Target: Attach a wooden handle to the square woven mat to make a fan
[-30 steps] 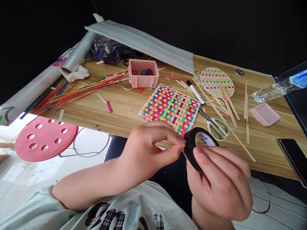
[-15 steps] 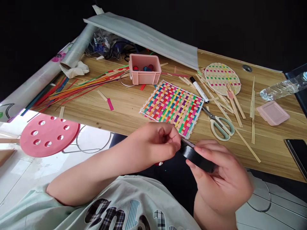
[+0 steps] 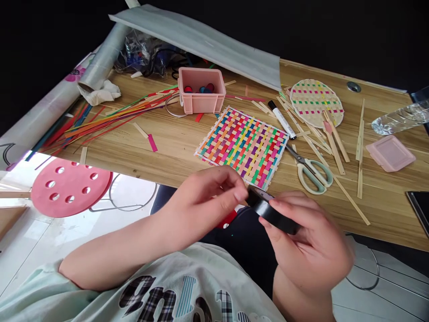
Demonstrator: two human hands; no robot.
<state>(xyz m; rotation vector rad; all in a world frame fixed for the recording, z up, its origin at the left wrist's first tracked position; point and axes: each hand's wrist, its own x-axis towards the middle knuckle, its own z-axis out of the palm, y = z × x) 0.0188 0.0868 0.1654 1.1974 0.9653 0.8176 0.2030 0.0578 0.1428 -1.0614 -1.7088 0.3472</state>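
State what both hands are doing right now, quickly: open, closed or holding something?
Left hand: curled at the black tape roll; whether it pinches any tape cannot be told.
Right hand: closed, holding the black tape roll.

The tape (image 3: 276,218) is glossy black. The mat (image 3: 244,147) is a checked weave of red, pink, orange, yellow, green, blue and purple against plain tan, edged in white. The fan (image 3: 317,103) is cream, with rows of pink and green dashes. The box (image 3: 203,105) and lid (image 3: 391,153) are pink; the bits (image 3: 208,88) inside look red and blue, though shadow blurs it. The shirt (image 3: 201,264) is pale mint with plaid and striped letters (image 3: 184,290).
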